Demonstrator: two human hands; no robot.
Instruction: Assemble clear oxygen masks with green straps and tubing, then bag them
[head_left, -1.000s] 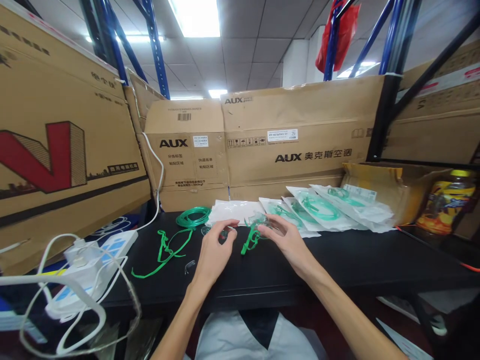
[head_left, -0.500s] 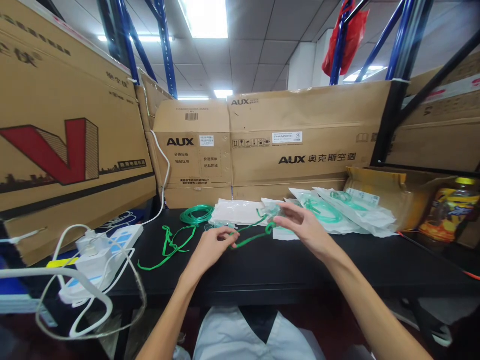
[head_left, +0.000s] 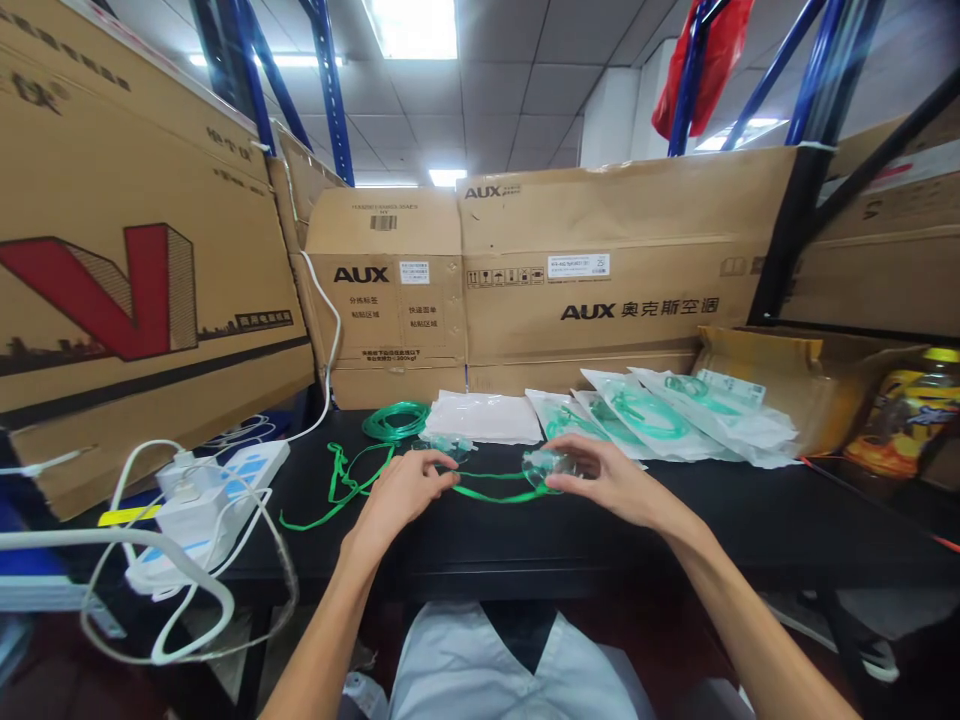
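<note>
Your left hand [head_left: 409,490] has its thumb and fingertips drawn together in a pinch on one end of the green elastic strap [head_left: 499,496]. Your right hand [head_left: 611,480] is partly open, its grip curved around the near right side of the clear plastic mask [head_left: 541,468], thumb below and fingers above. The strap runs between your hands in two strands, the nearer one sagging a little, and meets the mask at its right-hand end. You have the mask over the middle of the table [head_left: 480,560], in front of the packaged tubing sets [head_left: 645,412]; whether it touches the surface, I cannot tell.

Just beyond your left hand lies another clear plastic piece [head_left: 450,447], partly hidden by your fingers. The coil of green tubing [head_left: 394,423] sits behind it to the left, near the white packets [head_left: 486,416], and a loose green strap [head_left: 337,482] lies left of your wrist.

A second ago your hands were closer together and the strap hung bunched below the mask. Half a second ago it showed a knotted loop near your right fingers; now it is drawn out, and you have brought the mask lower and nearer to you.
</note>
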